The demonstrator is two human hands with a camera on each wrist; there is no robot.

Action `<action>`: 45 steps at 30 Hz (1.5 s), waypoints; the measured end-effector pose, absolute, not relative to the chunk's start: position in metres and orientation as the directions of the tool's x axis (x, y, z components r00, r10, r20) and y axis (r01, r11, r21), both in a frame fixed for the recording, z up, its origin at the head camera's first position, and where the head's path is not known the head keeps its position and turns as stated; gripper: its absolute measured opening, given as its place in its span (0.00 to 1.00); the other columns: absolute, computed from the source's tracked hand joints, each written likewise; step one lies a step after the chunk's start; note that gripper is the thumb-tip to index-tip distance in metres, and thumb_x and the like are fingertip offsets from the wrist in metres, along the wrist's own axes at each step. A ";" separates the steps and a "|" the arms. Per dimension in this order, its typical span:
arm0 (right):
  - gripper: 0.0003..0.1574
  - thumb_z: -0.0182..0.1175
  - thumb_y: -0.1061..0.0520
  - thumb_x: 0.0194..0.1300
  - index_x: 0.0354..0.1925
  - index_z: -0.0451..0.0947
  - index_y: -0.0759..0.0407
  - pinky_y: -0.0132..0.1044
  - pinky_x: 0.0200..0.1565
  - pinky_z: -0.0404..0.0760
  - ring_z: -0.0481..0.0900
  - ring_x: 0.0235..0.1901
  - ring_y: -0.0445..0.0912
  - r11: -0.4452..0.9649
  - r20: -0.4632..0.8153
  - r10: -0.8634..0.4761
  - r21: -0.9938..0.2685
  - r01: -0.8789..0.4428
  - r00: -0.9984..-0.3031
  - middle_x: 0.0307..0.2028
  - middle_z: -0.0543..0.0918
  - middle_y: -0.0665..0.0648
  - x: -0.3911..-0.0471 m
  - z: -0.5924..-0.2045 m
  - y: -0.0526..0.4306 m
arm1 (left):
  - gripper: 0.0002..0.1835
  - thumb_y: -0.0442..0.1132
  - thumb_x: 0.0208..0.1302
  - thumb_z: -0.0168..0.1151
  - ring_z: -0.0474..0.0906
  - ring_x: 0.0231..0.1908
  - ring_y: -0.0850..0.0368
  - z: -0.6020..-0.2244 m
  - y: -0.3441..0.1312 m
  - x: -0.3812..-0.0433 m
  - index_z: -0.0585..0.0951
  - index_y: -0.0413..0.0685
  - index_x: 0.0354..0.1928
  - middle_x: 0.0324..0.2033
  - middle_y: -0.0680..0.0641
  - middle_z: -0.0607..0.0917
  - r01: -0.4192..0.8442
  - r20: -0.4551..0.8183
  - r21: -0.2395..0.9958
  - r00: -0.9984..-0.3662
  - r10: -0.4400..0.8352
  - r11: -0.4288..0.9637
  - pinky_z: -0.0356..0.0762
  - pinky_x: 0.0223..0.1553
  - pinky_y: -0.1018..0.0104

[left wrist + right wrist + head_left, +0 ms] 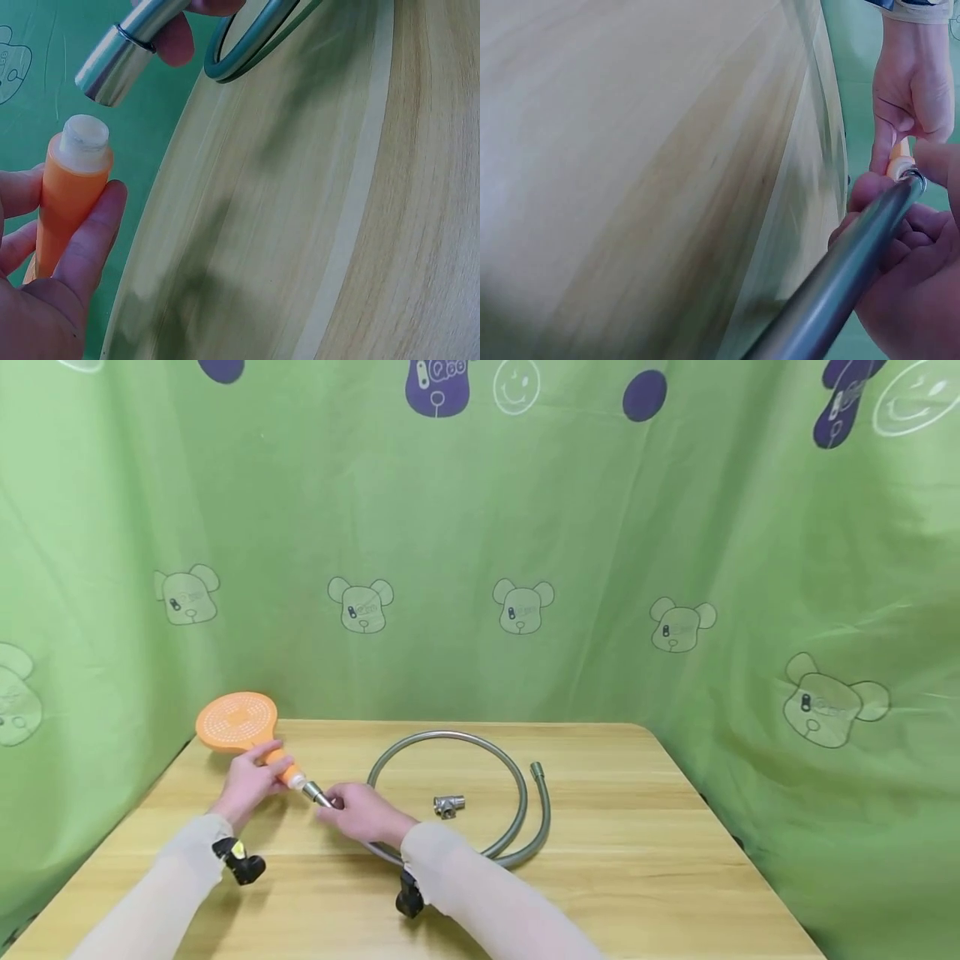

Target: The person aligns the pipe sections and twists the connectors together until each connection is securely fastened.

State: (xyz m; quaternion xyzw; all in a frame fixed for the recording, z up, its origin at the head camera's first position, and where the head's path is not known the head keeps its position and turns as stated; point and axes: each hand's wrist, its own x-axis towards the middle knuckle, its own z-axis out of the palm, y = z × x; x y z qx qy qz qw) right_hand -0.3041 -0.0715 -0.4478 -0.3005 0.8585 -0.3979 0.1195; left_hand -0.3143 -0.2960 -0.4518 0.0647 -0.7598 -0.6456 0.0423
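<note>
My left hand (251, 781) grips the orange handle of a shower head (237, 722), whose round perforated face is turned up at the table's far left. The handle's pale threaded end (84, 142) sticks out past the fingers. In my right hand (365, 812) is one end of a grey shower hose (517, 777), held just behind its metal connector (118, 64). In the left wrist view a small gap separates the connector from the handle's end, and the two are tilted to each other. The hose loops across the table behind and right of my right hand.
A small chrome tee valve (448, 806) lies on the wooden table (637, 827) inside the hose loop. The hose's other end (537, 770) rests to the right of it. Green patterned cloth (450, 668) hangs behind the table and at both sides.
</note>
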 end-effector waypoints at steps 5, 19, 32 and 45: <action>0.15 0.59 0.49 0.73 0.48 0.83 0.56 0.29 0.18 0.69 0.68 0.17 0.38 0.521 0.039 -0.584 -0.748 -0.411 -0.811 0.20 0.74 0.47 -0.304 -0.448 -0.075 | 0.36 0.36 0.74 0.57 0.81 0.36 0.65 -0.451 -0.295 -0.312 0.55 0.39 0.77 0.67 0.23 0.62 -0.052 -0.025 0.985 -0.987 -0.161 0.166 0.85 0.44 0.71; 0.13 0.60 0.58 0.72 0.52 0.80 0.61 0.29 0.19 0.73 0.78 0.19 0.44 0.484 0.003 -0.579 -0.804 -0.347 -0.815 0.31 0.83 0.59 -0.304 -0.445 -0.079 | 0.35 0.36 0.73 0.58 0.82 0.33 0.67 -0.448 -0.288 -0.315 0.56 0.39 0.77 0.65 0.23 0.66 -0.021 0.011 0.983 -0.984 -0.175 0.181 0.85 0.42 0.72; 0.15 0.59 0.64 0.69 0.53 0.79 0.66 0.27 0.20 0.74 0.84 0.27 0.52 0.413 0.010 -0.584 -0.857 -0.307 -0.812 0.35 0.84 0.63 -0.303 -0.443 -0.082 | 0.36 0.35 0.73 0.58 0.82 0.34 0.67 -0.444 -0.285 -0.315 0.55 0.38 0.77 0.66 0.24 0.64 -0.022 0.012 0.983 -0.983 -0.186 0.183 0.85 0.42 0.72; 0.16 0.59 0.64 0.67 0.53 0.79 0.66 0.28 0.21 0.76 0.85 0.28 0.53 0.394 0.015 -0.548 -0.877 -0.274 -0.836 0.29 0.80 0.53 -0.307 -0.448 -0.087 | 0.36 0.36 0.74 0.58 0.82 0.34 0.67 -0.444 -0.284 -0.315 0.55 0.39 0.77 0.65 0.23 0.66 -0.015 0.024 0.978 -0.983 -0.183 0.208 0.85 0.43 0.73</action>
